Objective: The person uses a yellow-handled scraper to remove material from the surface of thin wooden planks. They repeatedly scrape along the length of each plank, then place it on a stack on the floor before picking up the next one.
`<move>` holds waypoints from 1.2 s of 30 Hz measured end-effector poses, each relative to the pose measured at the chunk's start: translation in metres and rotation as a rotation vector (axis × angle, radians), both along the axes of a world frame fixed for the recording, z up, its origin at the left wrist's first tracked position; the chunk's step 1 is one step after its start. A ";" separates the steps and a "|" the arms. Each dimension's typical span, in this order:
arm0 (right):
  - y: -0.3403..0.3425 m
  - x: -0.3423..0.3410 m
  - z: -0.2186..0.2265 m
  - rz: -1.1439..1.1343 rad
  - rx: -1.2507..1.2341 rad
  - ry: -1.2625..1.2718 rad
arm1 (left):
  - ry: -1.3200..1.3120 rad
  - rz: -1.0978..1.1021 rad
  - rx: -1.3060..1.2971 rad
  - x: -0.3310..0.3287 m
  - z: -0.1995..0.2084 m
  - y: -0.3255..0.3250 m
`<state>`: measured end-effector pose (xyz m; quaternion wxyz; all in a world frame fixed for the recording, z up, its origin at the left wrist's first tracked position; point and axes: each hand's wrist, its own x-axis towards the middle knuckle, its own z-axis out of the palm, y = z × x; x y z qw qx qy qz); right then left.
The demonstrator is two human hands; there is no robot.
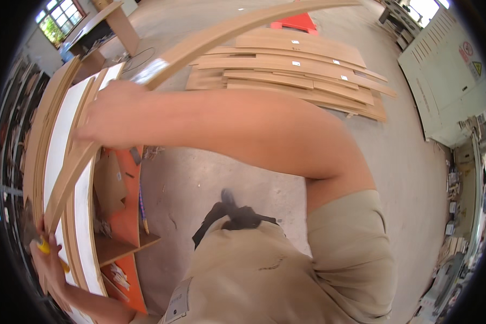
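Note:
A long, narrow wood-coloured board [227, 33] runs slantwise across the left side and the top of the view. My right hand [110, 114] reaches across to the left and is closed around it near its middle; the hand is slightly blurred. At the lower left, my left hand [49, 260] is closed on a yellow-handled tool [43, 247] with a flat, wide blade like a scraper's. Its fingertips also touch the near end of the board. Beneath the board lie white panels [65, 127] and more wood-coloured strips, stacked lengthwise on a bench.
Several flat wooden boards [302, 54] lie piled on the floor ahead, with a red object [297, 22] behind them. Orange shelving [128, 227] holding small items stands under the bench. A pale green cabinet [443, 70] is on the right, and a wooden desk [105, 24] at the far left.

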<state>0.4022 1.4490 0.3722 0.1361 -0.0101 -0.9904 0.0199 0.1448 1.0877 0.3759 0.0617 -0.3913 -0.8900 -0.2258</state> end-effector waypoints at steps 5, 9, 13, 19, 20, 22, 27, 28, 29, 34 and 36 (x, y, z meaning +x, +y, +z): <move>0.140 0.089 -0.062 -0.283 0.014 0.025 | -0.244 -0.293 0.044 0.013 -0.052 0.203; 0.246 0.165 -0.096 -0.508 -0.186 -0.261 | -0.172 -0.535 0.164 0.071 -0.117 0.384; 0.340 0.224 -0.125 -0.694 -0.286 -0.469 | -0.244 -0.614 0.130 0.122 -0.161 0.531; 0.462 0.321 -0.165 -0.849 -0.487 -0.390 | -0.423 -0.729 0.109 0.189 -0.210 0.699; 0.480 0.334 -0.171 -0.870 -0.535 -0.425 | -0.416 -0.744 0.103 0.193 -0.229 0.717; 0.525 0.364 -0.196 -0.839 -0.568 -0.441 | -0.396 -0.817 0.138 0.204 -0.269 0.763; 0.644 0.414 -0.323 -0.716 -0.477 -0.284 | -0.212 -0.848 0.132 0.248 -0.370 0.900; 0.666 0.421 -0.354 -0.703 -0.469 -0.279 | -0.183 -0.839 0.112 0.256 -0.389 0.924; 0.690 0.429 -0.385 -0.691 -0.459 -0.271 | -0.181 -0.822 0.105 0.265 -0.409 0.948; 0.785 0.443 -0.492 -0.636 -0.515 -0.236 | -0.199 -0.777 -0.047 0.284 -0.477 1.039; 0.816 0.450 -0.531 -0.653 -0.545 -0.228 | -0.224 -0.775 -0.123 0.290 -0.499 1.077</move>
